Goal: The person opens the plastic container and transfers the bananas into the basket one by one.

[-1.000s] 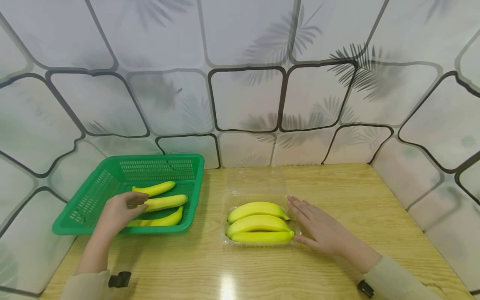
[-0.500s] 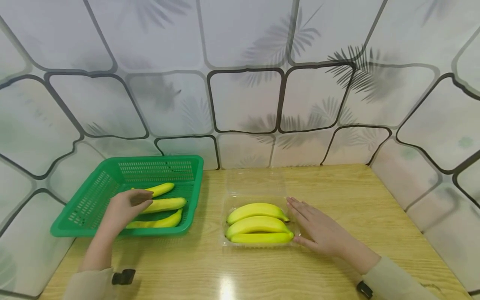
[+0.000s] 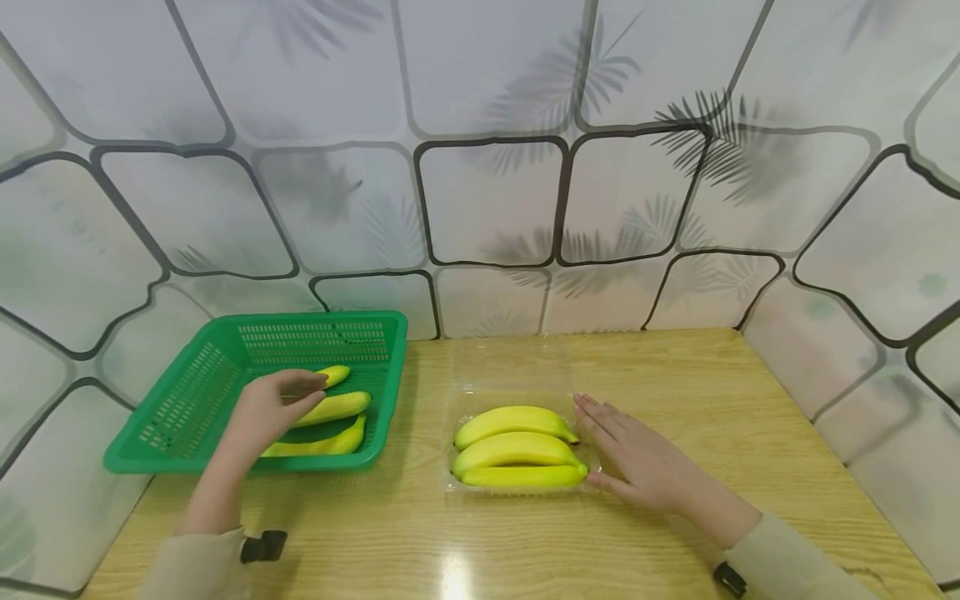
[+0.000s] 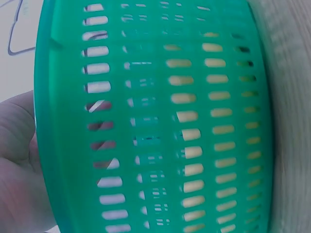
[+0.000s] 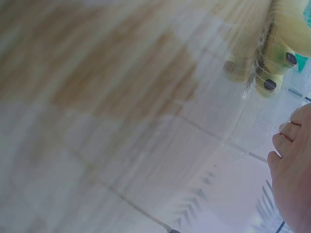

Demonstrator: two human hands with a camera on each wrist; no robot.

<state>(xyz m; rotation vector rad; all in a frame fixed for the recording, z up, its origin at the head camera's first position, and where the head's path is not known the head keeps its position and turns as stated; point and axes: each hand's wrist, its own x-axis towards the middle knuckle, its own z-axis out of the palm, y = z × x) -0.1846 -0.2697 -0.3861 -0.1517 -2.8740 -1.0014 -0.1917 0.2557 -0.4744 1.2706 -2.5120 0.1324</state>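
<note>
My left hand (image 3: 266, 412) hovers over the green plastic basket (image 3: 345, 317) at the left, thumb and fingers bent with a gap between them. Under and beyond its fingertips lie three bananas: a far one (image 3: 337, 376), a middle one (image 3: 341, 407) and a near one (image 3: 322, 444), each partly hidden by the hand. In the left wrist view, the basket's slotted wall (image 4: 160, 116) covers most of the hand. Three more bananas (image 3: 517, 450) lie side by side in a clear plastic clamshell box (image 3: 450, 479). My right hand (image 3: 645, 458), fingers extended, rests at the box's right side.
The box's clear lid (image 3: 512, 362) is folded back towards the wall. Under everything is a wood-grain table (image 3: 360, 533), bounded at the back and sides by a patterned wall covering (image 3: 491, 200). The basket stands near the back left.
My left hand has moved right and slightly farther back over the basket, now covering more of the far banana. My right hand and the box have stayed in place.
</note>
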